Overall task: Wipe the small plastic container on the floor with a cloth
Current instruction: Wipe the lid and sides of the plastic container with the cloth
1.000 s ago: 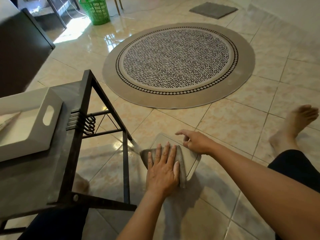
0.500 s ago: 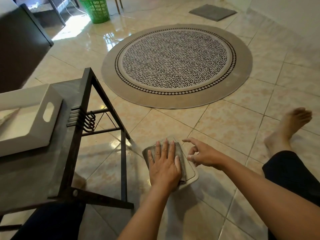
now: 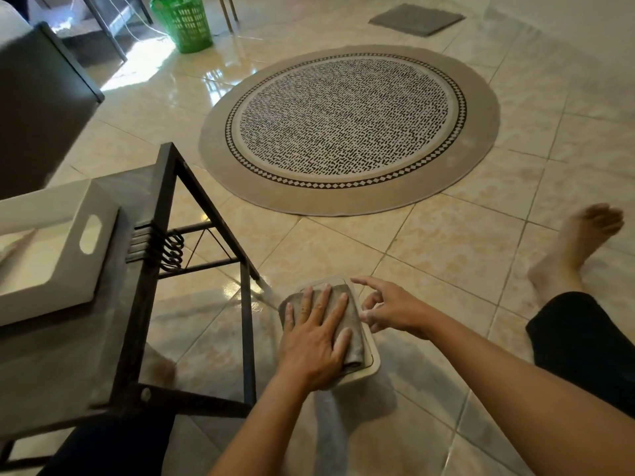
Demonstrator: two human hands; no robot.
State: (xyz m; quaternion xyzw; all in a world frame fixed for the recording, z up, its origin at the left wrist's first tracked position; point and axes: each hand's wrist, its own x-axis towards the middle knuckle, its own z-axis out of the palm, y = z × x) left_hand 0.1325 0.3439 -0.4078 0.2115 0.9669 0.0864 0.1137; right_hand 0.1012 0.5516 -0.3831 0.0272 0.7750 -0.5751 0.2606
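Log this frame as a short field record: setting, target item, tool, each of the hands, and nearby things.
setting: tiled floor, person seated on it
target: small plastic container, lid up, on the floor
tool: grey cloth, folded, lying on the container
left hand: flat, fingers spread, pressing the cloth
right hand: fingers loosely curled beside the container's right edge, contact unclear
nearby: black metal table to the left with white tray; round rug; green basket

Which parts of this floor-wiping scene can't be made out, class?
Head view only:
- Plastic container: top mostly hidden by the grey cloth and left hand.
- Right hand: whether it touches the container is unclear.
- White tray: cut off by the left edge.
- Bare foot: blurred.
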